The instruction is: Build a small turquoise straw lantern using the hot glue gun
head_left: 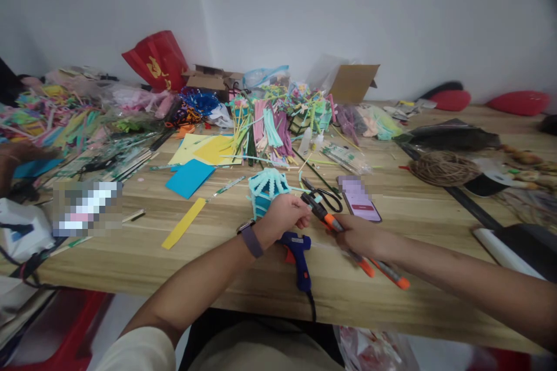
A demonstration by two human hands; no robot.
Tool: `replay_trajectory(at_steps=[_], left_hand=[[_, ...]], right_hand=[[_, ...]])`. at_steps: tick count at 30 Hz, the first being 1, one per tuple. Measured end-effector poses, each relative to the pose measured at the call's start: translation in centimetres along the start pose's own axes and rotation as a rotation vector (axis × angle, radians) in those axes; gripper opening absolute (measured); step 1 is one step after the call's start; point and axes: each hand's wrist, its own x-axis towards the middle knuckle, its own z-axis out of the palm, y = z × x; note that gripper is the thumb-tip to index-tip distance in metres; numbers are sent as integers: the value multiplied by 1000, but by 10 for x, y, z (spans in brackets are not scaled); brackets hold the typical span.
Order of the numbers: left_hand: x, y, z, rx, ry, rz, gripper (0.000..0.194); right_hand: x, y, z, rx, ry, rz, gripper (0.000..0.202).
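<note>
My right hand [359,235] is wrapped around pliers [333,222] with orange and grey handles. Their jaws point left, close to my left hand's fingertips, and a bit of pale teal pipe cleaner [319,199] shows by them. My left hand [287,213] is closed, its fingers curled together; what they pinch is hidden. Just behind it stands a teal craft piece [266,184] with fuzzy pipe-cleaner strips over a blue body, partly covered by the hand. Below the left wrist lies a dark blue glue gun [299,258]. Black-handled scissors [329,197] rest beyond the pliers.
A phone [360,198] lies right of the scissors. Blue card [190,178], yellow sheets [209,149] and a yellow strip [185,223] are on the left. Pipe-cleaner bundles [272,127] fill the back. A twine coil [444,168] sits right. Another person's hand [15,159] shows far left.
</note>
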Motion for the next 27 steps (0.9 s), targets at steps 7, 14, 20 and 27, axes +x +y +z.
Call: replay_trajectory(at_steps=[7, 14, 20, 27], left_hand=[[1, -3, 2, 61, 24, 75, 25], [0, -3, 3, 105, 2, 85, 27], [0, -5, 2, 164, 28, 88, 26], [3, -4, 2, 203, 77, -2, 29]], right_hand=[[1, 0, -4, -6, -10, 29, 16], [3, 2, -1, -11, 0, -4, 12], [7, 5, 2, -35, 14, -18, 17], [18, 4, 8, 92, -46, 23, 16]])
